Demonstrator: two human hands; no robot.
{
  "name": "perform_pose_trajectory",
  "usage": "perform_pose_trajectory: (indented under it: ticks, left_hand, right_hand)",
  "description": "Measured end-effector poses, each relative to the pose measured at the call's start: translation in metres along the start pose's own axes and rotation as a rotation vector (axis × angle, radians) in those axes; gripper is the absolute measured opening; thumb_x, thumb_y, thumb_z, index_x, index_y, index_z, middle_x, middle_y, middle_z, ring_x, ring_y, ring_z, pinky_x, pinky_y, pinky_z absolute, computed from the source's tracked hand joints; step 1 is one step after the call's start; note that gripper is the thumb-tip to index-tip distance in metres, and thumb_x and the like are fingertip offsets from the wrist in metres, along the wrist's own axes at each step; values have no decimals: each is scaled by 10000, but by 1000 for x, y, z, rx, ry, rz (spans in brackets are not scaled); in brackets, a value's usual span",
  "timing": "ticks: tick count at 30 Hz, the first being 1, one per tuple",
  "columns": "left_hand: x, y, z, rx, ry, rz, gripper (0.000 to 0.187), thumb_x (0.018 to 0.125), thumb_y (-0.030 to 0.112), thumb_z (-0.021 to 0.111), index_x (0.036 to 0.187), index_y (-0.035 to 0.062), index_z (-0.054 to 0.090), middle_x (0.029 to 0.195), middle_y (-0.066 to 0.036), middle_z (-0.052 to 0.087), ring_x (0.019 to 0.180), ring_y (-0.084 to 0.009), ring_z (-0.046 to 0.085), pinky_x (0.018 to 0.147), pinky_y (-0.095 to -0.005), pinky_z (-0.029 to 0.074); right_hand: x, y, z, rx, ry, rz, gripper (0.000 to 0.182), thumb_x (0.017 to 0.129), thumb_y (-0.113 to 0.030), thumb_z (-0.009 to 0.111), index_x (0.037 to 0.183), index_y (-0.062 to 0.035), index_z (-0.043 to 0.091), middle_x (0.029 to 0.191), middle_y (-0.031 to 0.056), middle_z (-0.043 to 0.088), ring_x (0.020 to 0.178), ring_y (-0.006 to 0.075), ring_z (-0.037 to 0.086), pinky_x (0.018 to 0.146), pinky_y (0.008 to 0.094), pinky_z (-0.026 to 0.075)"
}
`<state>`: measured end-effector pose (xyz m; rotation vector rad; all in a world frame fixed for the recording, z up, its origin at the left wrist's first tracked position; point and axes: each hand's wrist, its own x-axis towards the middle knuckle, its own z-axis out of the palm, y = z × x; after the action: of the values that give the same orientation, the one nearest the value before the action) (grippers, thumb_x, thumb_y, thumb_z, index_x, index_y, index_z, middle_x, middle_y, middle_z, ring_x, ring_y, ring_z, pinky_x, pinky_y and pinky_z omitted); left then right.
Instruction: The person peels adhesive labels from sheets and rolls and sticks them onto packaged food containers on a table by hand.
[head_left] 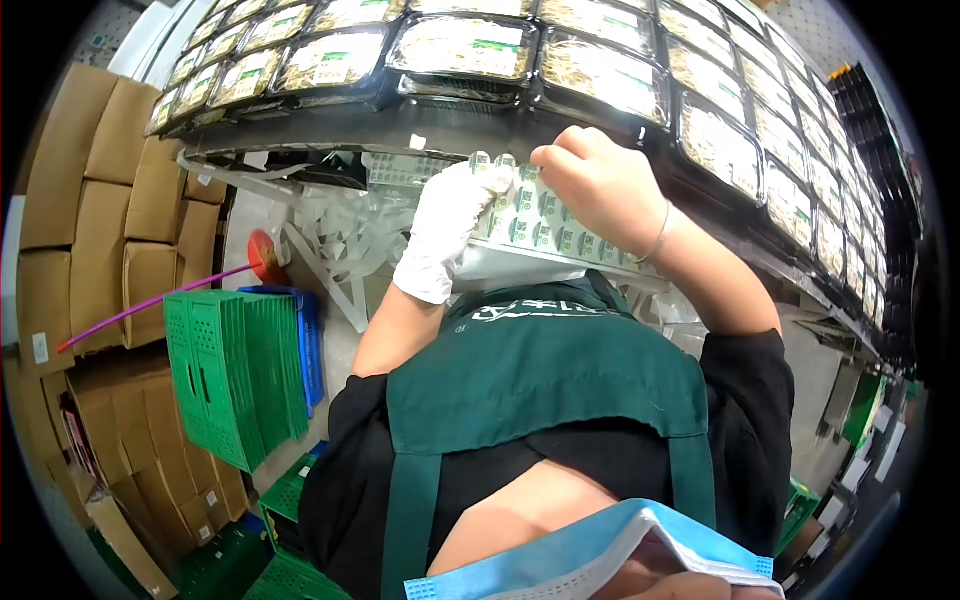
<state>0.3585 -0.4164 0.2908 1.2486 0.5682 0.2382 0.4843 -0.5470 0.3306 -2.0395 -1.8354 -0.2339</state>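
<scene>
Blue face mask (590,545) is fronting the scene as the left hand (445,230) (white-gloved) is pinching a sticker sheet (530,222); the right hand (605,190) is curling above it, its hold unclear, packed trays (465,48) lying beyond both.

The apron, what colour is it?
The apron is dark green, with white lettering; it shows best in the head view.

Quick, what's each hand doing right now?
Left hand: closed on a sheet of stickers.
Right hand: fingers curled closed at the sheet; can't tell if it's holding anything.
</scene>
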Motion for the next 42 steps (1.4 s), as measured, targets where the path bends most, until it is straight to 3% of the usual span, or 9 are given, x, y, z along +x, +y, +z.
perform_pose_trajectory:
  ticks: [8,11,14,18,23,26,30,38,42]
  left_hand:
    - [8,-43,-5,-167,-138,-70,175,774,92,556,910,-15,579,829,-53,599,726,-117,574,635,-233,471]
    - [7,-52,-19,-273,-14,-86,162,765,81,584,904,-1,584,786,-20,582,672,-83,542,587,-201,435]
    - [0,-50,-27,-142,57,-44,157,770,94,579,896,0,586,782,-18,580,670,-78,538,588,-203,430]
    - [1,-61,-30,-48,119,-42,154,772,99,569,890,1,585,777,-21,579,668,-78,538,583,-207,428]
    - [7,-67,-7,-64,197,25,157,774,103,561,894,2,577,793,-41,588,668,-96,557,585,-220,449]
    - [8,-64,9,-159,240,-6,167,772,88,548,914,1,568,795,-57,591,660,-114,571,580,-231,467]
    - [18,-50,36,-248,232,-72,184,776,102,547,928,-1,565,824,-73,600,695,-130,588,602,-235,480]
    - [42,-50,44,-129,178,-40,211,769,108,572,944,-10,570,825,-69,595,688,-116,573,595,-229,465]
    - [50,-63,39,-108,138,-24,214,766,106,582,938,-21,568,831,-72,593,708,-121,575,608,-233,467]
  right_hand:
    - [-38,34,1,225,316,77,119,707,-78,568,824,-89,552,724,30,533,650,145,523,540,232,438]
    - [-40,135,-31,813,403,665,138,794,-167,567,866,-50,569,723,5,566,630,52,485,561,204,409]
    - [-59,247,-33,627,552,993,248,705,-250,671,834,-50,603,750,10,588,651,67,499,592,219,403]
    - [-58,293,-11,-53,248,1206,311,704,-376,592,844,-102,630,828,81,631,780,195,591,704,303,447]
    - [-59,271,-26,-649,-172,1099,555,729,-562,493,1020,-91,521,974,110,575,956,268,531,770,409,432]
    - [-111,299,-52,-643,-130,1076,487,745,-465,549,1021,-65,512,905,104,589,860,226,561,705,335,454]
    - [-155,258,-44,625,345,895,243,726,-105,615,938,-17,535,731,13,567,661,74,517,591,202,415]
    - [-141,194,-13,-278,235,602,304,718,-260,625,943,-83,525,702,47,561,685,230,545,626,328,434]
    - [-173,224,-60,-639,53,946,514,679,-408,620,1033,-53,505,867,112,560,789,262,536,687,357,448]
